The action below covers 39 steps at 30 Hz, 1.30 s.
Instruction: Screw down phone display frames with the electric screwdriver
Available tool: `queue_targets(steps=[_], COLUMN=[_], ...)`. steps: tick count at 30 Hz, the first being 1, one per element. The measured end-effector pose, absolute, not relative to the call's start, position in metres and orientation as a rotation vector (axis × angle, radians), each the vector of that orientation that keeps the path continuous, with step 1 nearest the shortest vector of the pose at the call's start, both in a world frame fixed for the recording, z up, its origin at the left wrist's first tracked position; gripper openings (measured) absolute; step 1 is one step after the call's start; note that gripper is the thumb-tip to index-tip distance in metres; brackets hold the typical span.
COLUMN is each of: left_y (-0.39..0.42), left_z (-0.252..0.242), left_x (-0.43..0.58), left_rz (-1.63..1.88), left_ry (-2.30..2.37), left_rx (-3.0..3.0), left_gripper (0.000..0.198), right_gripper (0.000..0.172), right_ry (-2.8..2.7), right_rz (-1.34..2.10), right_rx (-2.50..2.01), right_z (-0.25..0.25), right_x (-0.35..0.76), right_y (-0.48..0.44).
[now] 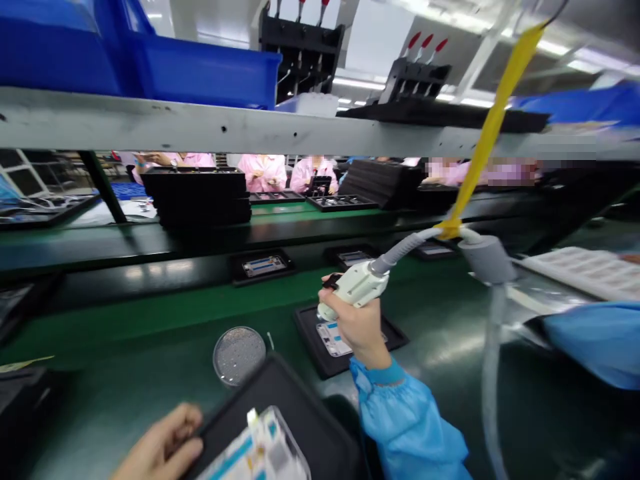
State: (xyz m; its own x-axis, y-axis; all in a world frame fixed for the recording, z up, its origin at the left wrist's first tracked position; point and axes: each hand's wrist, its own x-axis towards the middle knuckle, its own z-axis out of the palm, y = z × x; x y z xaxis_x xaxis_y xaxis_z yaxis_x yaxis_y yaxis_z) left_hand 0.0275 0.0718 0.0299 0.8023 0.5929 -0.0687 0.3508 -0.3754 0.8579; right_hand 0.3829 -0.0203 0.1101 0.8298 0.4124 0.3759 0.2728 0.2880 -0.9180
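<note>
Right hand (353, 327) grips a white hose-fed gun (355, 285) over a black tray (345, 343) on the green desk (150, 327); left hand (160, 443) holds the edge of a second tray (265, 413) carrying a white-and-blue device (255, 450), near a round dish (239, 355) of small parts, toward the desk's near edge.

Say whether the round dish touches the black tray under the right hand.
Apart: the head view shows green bench between the round dish and the black tray.

The right hand (357, 320) is raised and closed in a firm grip, its fingers wrapped tight and its wrist slightly bent, with the blue-sleeved forearm (405, 420) reaching up from below. The left hand (160, 443) sits low at lower left, fingers loosely curled.
</note>
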Motion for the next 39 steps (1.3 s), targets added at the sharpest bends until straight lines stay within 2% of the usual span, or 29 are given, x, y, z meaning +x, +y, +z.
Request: queue_targets(steps=[2,6,11,15,19,23,29,34,39], left_y=[0.104,0.185,0.274,0.308,0.306,0.282,0.261,0.257,0.222], left_z=[0.043,0.064,0.074,0.082,0.075,0.042,0.017,0.028,0.044], left_x=[0.029,0.038,0.056,0.065,0.101,0.175,0.248,0.236,0.172], left_rz=[0.479,0.605,0.633,0.592,0.534,0.411,0.304,0.342,0.476], left_ry=[0.957,1.325,1.700,1.853,1.771,1.385,1.193,1.176,1.096], left_rx=[1.874,1.836,1.804,1.965,2.290,2.598,2.704,2.742,2.782], left_gripper=[0.051,0.039,0.032,0.034,0.037,0.036,0.036,0.034,0.028], right_gripper=[0.027,0.028,0.025,0.021,0.021,0.025,0.030,0.033,0.037], right_ry=[-0.602,-0.584,-0.628,-0.650,-0.662,-0.693,-0.830,-0.867,-0.812], right_rz=[0.128,0.183,0.217,0.223,0.241,0.256,0.252,0.233,0.232], right_rx=[-1.307,-1.334,-1.386,-1.411,-1.431,-1.463,-1.473,-1.461,-1.474], right_z=[0.108,0.106,0.111,0.113,0.109,0.098,0.081,0.081,0.082], right_x=[0.383,0.380,0.376,0.376,0.378,0.380,0.391,0.400,0.406], right_y=[-0.019,-0.015,-0.011,-0.009,-0.005,0.003,0.008,0.008,0.009])
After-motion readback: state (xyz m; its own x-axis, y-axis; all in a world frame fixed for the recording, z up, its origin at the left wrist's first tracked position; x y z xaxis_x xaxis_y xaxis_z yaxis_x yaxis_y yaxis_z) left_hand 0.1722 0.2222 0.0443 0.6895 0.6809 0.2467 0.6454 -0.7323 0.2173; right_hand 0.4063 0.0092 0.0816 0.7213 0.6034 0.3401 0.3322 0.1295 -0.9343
